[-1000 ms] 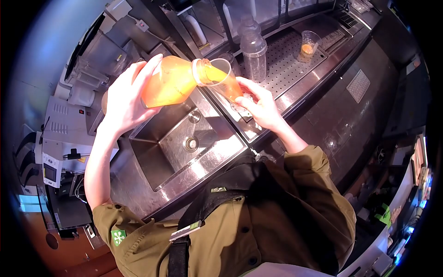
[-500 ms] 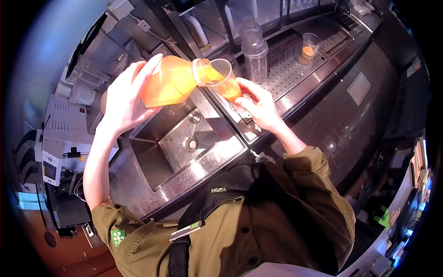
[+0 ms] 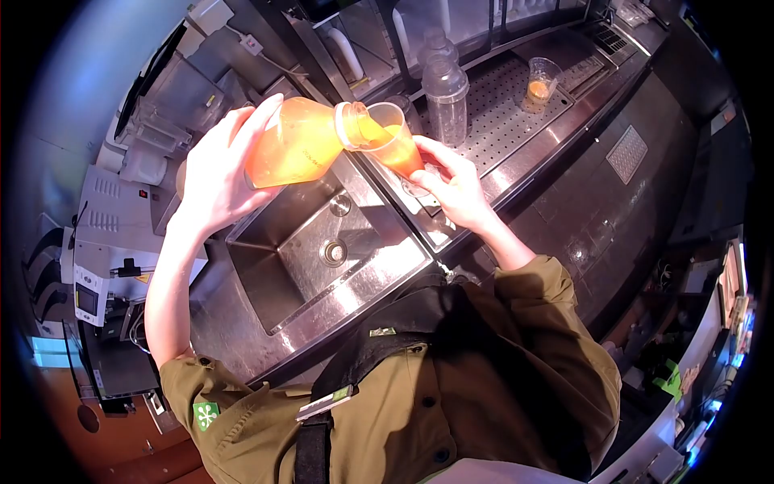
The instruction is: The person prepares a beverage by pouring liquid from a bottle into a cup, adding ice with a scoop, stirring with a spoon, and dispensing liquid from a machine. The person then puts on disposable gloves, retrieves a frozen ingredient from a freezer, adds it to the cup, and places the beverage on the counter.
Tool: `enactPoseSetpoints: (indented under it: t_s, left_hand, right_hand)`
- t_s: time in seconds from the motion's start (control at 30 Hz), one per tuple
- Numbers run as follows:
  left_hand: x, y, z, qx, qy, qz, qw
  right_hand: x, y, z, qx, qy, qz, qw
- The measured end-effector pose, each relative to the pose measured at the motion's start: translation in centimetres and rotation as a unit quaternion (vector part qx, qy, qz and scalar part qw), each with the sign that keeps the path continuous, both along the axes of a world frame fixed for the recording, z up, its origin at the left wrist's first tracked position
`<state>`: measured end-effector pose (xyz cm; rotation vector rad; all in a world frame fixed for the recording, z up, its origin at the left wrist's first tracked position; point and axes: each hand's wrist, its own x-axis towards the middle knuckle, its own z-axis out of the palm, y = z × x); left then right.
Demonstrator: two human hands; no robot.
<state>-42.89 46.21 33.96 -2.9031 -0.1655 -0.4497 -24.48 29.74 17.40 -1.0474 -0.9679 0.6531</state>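
My left hand (image 3: pixel 222 165) is wrapped round a clear bottle of orange juice (image 3: pixel 297 143), tipped on its side with its neck to the right. Juice runs from the bottle's mouth into a clear measuring cup or tumbler (image 3: pixel 397 133), which leans toward the bottle. Fingers and thumb of my right hand (image 3: pixel 451 179) grip that cup near its base. The bottle's neck rests at or just over the cup's rim. Both are held above the edge between the sink and the counter.
Below the bottle lies a steel sink (image 3: pixel 282 294) with a drain. Clear shakers (image 3: pixel 446 97) stand behind the cup. On the perforated drip tray (image 3: pixel 493 101) is a plastic cup (image 3: pixel 540 87) with something orange-yellow in it. A white machine (image 3: pixel 105 214) stands at left.
The juice level in the cup has risen, and the stream from the bottle looks fuller. Both hands have stayed nearly in place.
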Motion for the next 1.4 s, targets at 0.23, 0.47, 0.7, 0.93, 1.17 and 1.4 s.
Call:
enactPoseSetpoints:
  t_s: [0.23,0.47,0.7,0.93,1.17,1.4]
  left_hand:
    - [0.1,0.1,0.1,0.011,0.002,0.003,1.0]
    - [-0.1,0.1,0.3,-0.007,0.0,-0.001,1.0]
    - [0.3,1.1,-3.0,-0.137,-0.049,-0.03,0.989]
    - [2.7,0.1,-10.8,-0.544,-0.212,-0.035,0.811]
    - [2.8,-0.6,-17.3,-0.579,-0.233,-0.005,0.782]
    - [3.7,-2.7,-19.2,-0.54,-0.254,0.081,0.798]
  right_hand:
    - [0.2,0.3,-0.3,0.002,-0.013,-0.008,1.0]
    - [-0.4,0.1,0.2,0.005,0.006,-0.002,1.0]
    - [-0.5,0.6,-0.9,0.036,0.032,-0.025,0.999]
    - [0.9,-0.7,-3.1,0.031,0.077,-0.104,0.991]
    - [10.3,-4.8,-6.4,-0.013,-0.04,-0.325,0.945]
    - [26.8,-8.1,-10.5,-0.135,-0.244,-0.476,0.834]
